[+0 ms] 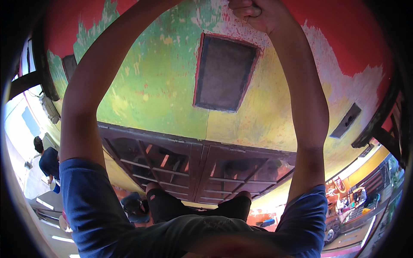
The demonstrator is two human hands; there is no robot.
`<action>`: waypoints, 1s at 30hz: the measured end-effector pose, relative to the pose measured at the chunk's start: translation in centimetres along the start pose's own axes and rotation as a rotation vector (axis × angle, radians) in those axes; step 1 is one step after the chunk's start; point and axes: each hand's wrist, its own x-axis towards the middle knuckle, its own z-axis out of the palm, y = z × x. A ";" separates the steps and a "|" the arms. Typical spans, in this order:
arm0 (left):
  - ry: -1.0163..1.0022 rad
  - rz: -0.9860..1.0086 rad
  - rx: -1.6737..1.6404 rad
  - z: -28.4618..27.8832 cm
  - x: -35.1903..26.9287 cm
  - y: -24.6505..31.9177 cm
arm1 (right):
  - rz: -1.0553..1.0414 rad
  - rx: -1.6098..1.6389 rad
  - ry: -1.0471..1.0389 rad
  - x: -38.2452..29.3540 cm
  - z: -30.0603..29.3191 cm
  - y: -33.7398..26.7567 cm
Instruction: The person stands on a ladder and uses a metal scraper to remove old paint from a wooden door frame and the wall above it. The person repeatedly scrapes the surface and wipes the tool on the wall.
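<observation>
Both arms reach up along a painted wall [155,96] with worn green, yellow and pinkish patches and solid red areas higher up. At the top edge of the picture, my right hand [250,11] has curled fingers; whether it holds something is not visible. My left hand is beyond the top edge, with only the forearm in view. Between the arms, a dark rectangular panel [226,74] with a red-edged border is set in the wall. Below it are brown-framed glazed windows [201,171] with metal bars.
A co-worker [48,159] in dark clothes stands far left with a bucket [55,186]. Another person [135,206] is low beside my knee. Dark wooden beams [25,84] jut out at both sides. A vehicle wheel [329,235] and assorted goods show at lower right.
</observation>
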 end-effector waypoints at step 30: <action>0.058 0.004 -0.119 0.9 -0.6 1.2 | -0.059 -0.096 0.092 -1.5 0.6 1.3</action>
